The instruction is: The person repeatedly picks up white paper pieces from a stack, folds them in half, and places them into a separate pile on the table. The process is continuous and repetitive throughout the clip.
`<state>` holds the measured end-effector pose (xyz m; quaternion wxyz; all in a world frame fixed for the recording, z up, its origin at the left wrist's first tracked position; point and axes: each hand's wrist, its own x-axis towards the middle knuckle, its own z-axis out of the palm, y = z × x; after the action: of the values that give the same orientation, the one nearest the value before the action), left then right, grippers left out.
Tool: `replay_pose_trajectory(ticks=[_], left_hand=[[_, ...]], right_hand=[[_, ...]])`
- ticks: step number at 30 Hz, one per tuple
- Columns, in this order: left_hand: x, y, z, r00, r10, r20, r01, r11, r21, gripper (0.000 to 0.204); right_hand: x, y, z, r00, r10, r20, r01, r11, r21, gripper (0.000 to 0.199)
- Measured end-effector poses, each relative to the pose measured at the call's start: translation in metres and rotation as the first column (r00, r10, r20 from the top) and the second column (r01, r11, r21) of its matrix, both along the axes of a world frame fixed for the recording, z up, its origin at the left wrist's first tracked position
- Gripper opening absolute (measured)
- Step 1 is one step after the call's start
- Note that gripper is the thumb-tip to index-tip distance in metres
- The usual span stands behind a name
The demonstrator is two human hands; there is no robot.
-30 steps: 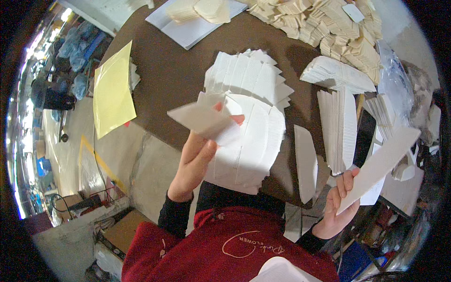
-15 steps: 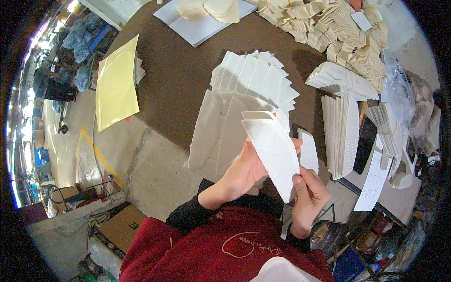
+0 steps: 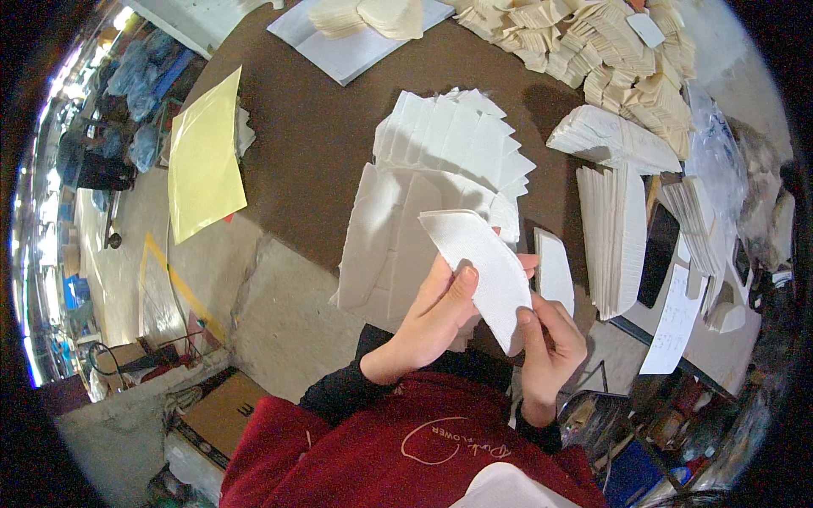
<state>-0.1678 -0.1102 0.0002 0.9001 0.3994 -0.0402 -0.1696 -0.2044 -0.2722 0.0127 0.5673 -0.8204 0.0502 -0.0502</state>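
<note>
Between my hands is a small stack of white half-moon cut pieces [image 3: 487, 267] with a finely textured face. My left hand [image 3: 430, 315] grips it from the left, thumb on the face and fingers behind. My right hand [image 3: 550, 340] pinches its lower right tip between thumb and fingers. Just beyond, overlapping white cut pieces [image 3: 445, 135] fan out on the brown table. Larger pale folded pieces [image 3: 385, 245] lie nearer, partly behind my left hand. Beside my right fingers rests another white piece [image 3: 555, 271].
Bundled white stacks [image 3: 610, 241] stand on the right, next to a dark phone-like slab [image 3: 658, 262] and a written paper sheet [image 3: 666, 322]. Cream pieces [image 3: 559, 34] are heaped at the far right. A yellow sheet [image 3: 206, 157] overhangs the left edge; a white pad [image 3: 339, 51] lies far back.
The held stack has tilted and shifted slightly left, its layers now closer together. My left thumb has come over onto its face. The right hand still pinches the lower tip.
</note>
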Motion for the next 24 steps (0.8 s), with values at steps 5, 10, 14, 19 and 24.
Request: replay_pose_trajectory(ticks=[5, 10, 14, 19, 24], left_hand=[[-0.006, -0.007, -0.001, 0.983, 0.181, -0.031, -0.177, 0.979, 0.097, 0.040], [-0.004, -0.009, 0.007, 0.944, 0.329, -0.013, -0.326, 0.941, 0.088, 0.038], [0.009, 0.009, 0.014, 0.753, 0.653, -0.075, -0.633, 0.751, 0.187, 0.029], [-0.002, -0.011, 0.015, 0.900, 0.416, -0.130, -0.402, 0.908, 0.123, 0.031], [-0.003, -0.021, 0.015, 0.998, -0.052, -0.018, 0.055, 0.972, 0.230, 0.044]], right_hand=[[0.001, 0.011, -0.004, 0.982, 0.021, 0.186, 0.005, 0.990, -0.142, 0.028], [0.001, 0.012, -0.005, 0.951, 0.104, 0.291, -0.007, 0.948, -0.319, 0.034], [0.008, -0.007, 0.000, 0.953, -0.076, 0.293, 0.199, 0.885, -0.420, 0.055], [0.004, -0.015, 0.007, 0.965, 0.253, 0.070, -0.255, 0.967, 0.017, 0.042], [-0.024, -0.035, 0.005, 0.998, 0.025, -0.063, -0.024, 0.999, 0.022, 0.021]])
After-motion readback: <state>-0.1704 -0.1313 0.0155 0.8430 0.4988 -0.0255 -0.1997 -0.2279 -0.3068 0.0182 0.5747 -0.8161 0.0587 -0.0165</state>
